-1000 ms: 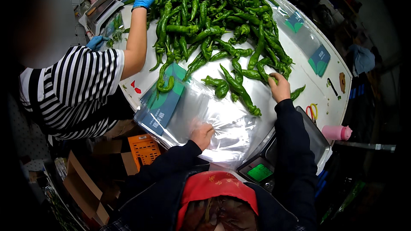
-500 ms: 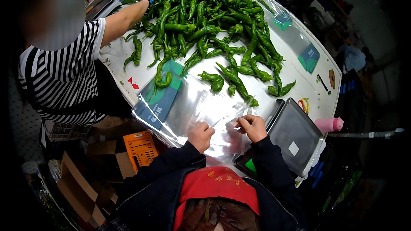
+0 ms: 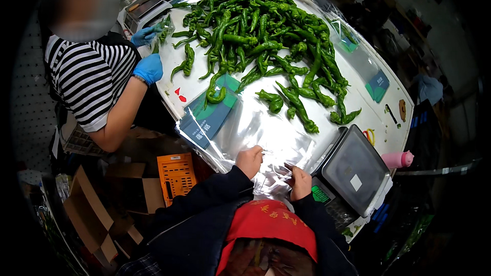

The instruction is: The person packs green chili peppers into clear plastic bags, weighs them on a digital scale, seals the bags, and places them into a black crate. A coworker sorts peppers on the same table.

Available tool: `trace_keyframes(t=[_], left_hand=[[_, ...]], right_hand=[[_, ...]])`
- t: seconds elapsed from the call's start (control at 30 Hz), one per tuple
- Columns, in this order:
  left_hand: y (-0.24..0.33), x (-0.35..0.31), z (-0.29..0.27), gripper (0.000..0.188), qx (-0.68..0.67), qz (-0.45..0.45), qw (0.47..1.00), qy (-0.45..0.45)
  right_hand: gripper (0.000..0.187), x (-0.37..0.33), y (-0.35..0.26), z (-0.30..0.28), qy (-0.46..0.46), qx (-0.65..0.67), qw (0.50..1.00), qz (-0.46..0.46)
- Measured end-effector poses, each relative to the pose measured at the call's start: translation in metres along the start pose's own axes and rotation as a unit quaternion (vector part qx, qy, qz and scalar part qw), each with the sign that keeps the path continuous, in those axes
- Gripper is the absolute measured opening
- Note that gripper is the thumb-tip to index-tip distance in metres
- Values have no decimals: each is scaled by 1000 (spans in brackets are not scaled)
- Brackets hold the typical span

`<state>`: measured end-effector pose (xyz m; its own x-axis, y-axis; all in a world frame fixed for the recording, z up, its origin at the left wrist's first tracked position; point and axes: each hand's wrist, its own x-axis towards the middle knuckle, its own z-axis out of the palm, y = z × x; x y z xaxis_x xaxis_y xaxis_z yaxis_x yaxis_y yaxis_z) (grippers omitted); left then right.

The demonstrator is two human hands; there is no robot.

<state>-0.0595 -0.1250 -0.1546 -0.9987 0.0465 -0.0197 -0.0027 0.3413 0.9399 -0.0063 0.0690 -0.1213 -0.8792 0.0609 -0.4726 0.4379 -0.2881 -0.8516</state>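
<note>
My left hand (image 3: 249,161) pinches the edge of a clear plastic bag (image 3: 272,180) at the near side of the table. Opposite it, my right hand (image 3: 299,183) grips the same crinkled film, fingers bent together. Under and beyond them lies a pile of flat clear bags with a blue-green printed end (image 3: 210,122). One curled green pepper (image 3: 216,95) rests on that printed end. Past the bags spreads a large heap of long green peppers (image 3: 266,36), with a few loose ones (image 3: 299,108) nearer me.
Right of my hands stands a scale (image 3: 355,166) with a dark tray, near a pink bottle (image 3: 398,159). At left, a co-worker in blue gloves (image 3: 148,69) holds a small bag with green contents. An orange crate (image 3: 176,178) and cardboard boxes (image 3: 92,209) sit below the table's left edge.
My right hand has come closer to me, drawing the bag film along. The co-worker's gloved hand has left the pepper heap, and both gloved hands now hold a bag. The view has shifted slightly.
</note>
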Motion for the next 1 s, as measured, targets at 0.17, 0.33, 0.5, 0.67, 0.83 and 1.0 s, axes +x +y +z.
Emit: trace_keyframes(t=[0.17, 0.33, 0.5, 0.67, 0.83, 1.0], left_hand=[[103, -18, -34, 8, -48, 65, 997, 14], [61, -8, -16, 11, 318, 61, 941, -104], [98, -30, -3, 12, 176, 115, 973, -100], [152, -55, -13, 11, 160, 164, 966, -118], [154, -69, -15, 11, 39, 176, 974, -138], [176, -84, -20, 10, -11, 201, 965, -167]], right_hand=[[32, -18, -15, -28, 60, -27, 998, -7], [15, -41, -45, -32, 131, -307, 919, -211], [33, -81, -94, 8, -119, -479, 747, -446], [34, -42, -47, 21, -214, -598, 686, -356], [35, -21, -13, 18, -300, -500, 719, -379], [56, 4, -25, 45, -225, -656, 483, -534]])
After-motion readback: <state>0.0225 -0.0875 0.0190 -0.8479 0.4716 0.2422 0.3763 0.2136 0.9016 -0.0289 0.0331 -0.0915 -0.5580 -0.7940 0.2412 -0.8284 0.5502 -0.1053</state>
